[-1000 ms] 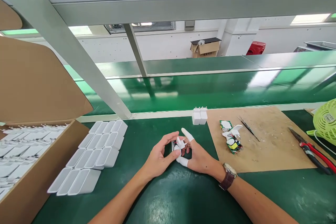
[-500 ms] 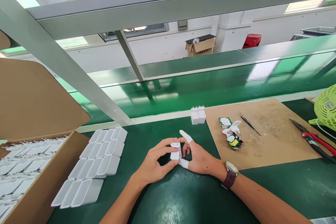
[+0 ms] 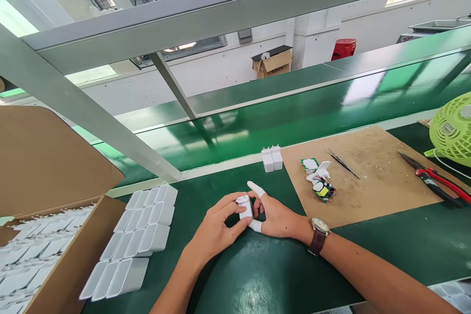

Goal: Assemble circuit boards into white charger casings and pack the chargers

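Observation:
Over the green tabletop, a small white charger case [image 3: 245, 207] sits between my two hands. My left hand [image 3: 221, 222] pinches it from the left, with thumb and fingers closed on its side and top. On the other side, my right hand [image 3: 277, 215] steadies it with the thumb below and curled fingers behind. White finger cots cover that hand's thumb and index finger, and the index finger points up and away from the case. Part of the case's right side is hidden by the fingers.
Rows of open white plastic shells [image 3: 142, 225] stand left, beside a cardboard box [image 3: 106, 221] of white plug parts. White chargers [image 3: 272, 158] stand ahead. A brown board [image 3: 353, 186] carries circuit boards [image 3: 318, 181], tweezers [image 3: 343, 163] and red-handled pliers [image 3: 434, 179]. A green fan [image 3: 452, 130] is far right.
The gap on the right side of the white case no longer shows, and its top piece sits closer against the body. Both hands keep their hold. The whole view has shifted slightly.

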`<state>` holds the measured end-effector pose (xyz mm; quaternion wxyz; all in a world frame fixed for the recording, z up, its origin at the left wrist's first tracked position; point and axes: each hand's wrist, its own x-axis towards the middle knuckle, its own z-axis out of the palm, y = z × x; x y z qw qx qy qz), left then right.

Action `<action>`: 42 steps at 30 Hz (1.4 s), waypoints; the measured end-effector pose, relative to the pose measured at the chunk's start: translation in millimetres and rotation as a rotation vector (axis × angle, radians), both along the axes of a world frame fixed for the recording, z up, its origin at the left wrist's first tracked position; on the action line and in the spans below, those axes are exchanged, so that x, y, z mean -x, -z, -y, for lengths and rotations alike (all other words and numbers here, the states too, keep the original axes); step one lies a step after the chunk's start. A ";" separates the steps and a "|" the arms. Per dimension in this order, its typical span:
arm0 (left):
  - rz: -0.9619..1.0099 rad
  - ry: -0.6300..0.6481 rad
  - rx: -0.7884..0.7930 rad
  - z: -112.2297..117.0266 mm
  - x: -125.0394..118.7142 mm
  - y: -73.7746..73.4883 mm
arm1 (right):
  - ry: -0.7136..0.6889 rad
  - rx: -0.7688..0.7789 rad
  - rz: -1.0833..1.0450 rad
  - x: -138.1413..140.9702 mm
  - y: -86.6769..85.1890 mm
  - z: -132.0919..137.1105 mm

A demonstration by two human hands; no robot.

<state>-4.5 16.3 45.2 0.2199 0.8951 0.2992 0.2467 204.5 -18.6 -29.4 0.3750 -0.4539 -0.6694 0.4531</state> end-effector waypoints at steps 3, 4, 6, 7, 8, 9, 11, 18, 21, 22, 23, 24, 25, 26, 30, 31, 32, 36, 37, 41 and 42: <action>-0.078 0.028 0.053 -2.3 4.3 -3.3 | -0.005 -0.022 -0.021 0.1 4.6 -1.9; -0.109 0.034 0.057 -3.2 4.8 -4.7 | -0.007 -0.032 -0.027 0.1 5.7 -2.6; -0.180 0.022 0.041 -4.9 3.7 -8.5 | -0.014 -0.047 -0.034 0.0 6.0 -3.8; -0.217 0.011 0.032 -5.7 2.5 -10.8 | -0.019 -0.049 -0.038 -0.1 5.0 -4.1; -0.250 0.003 0.034 -6.6 1.2 -13.0 | -0.024 -0.046 -0.043 -0.3 3.2 -4.2; -0.273 0.004 0.047 -7.4 0.1 -15.1 | -0.030 -0.036 -0.044 -0.5 0.9 -4.2; -0.281 0.029 0.101 -8.2 -0.6 -17.4 | -0.046 -0.007 -0.034 -1.4 -4.6 -3.6; -0.026 -0.006 0.236 -19.8 1.1 -1.7 | -0.077 -0.125 0.123 -14.8 -20.9 -7.5; 0.099 -0.157 0.232 -45.0 -13.3 4.5 | 0.230 -0.327 0.124 -25.7 -28.7 -16.0; 0.126 -0.197 0.230 -55.7 -20.6 5.3 | 0.382 -0.382 0.110 -29.6 -30.5 -19.6; 0.146 -0.224 0.230 -66.9 -28.7 5.7 | 0.528 -0.423 0.099 -33.5 -31.3 -23.4; 0.161 -0.237 0.231 -78.1 -37.0 5.9 | 0.646 -0.453 0.096 -37.2 -30.8 -27.3; 0.171 -0.239 0.234 -88.8 -45.2 6.3 | 0.728 -0.472 0.099 -40.6 -28.9 -31.3; 0.180 -0.236 0.239 -98.6 -52.9 7.0 | 0.777 -0.476 0.105 -43.5 -25.8 -35.2; 0.178 -0.191 0.268 -123.5 -77.1 12.8 | 0.758 -0.350 0.064 -49.2 -8.5 -49.3; 0.174 -0.174 0.271 -125.9 -81.3 14.5 | 0.724 -0.299 0.038 -49.5 -5.2 -51.8; 0.171 -0.155 0.272 -126.9 -85.0 16.2 | 0.688 -0.256 0.017 -49.6 -2.9 -53.7; 0.187 -0.106 0.252 -125.4 -94.8 21.3 | 0.635 -0.162 0.000 -51.0 -2.9 -55.5; 0.197 -0.104 0.245 -125.1 -96.3 22.6 | 0.632 -0.147 0.000 -51.8 -4.2 -55.1; 0.236 -0.107 0.241 -127.7 -98.9 30.2 | 0.629 -0.096 -0.004 -55.6 -8.3 -54.9; 0.247 -0.110 0.248 -128.8 -99.0 32.2 | 0.631 -0.086 -0.006 -56.4 -8.6 -55.7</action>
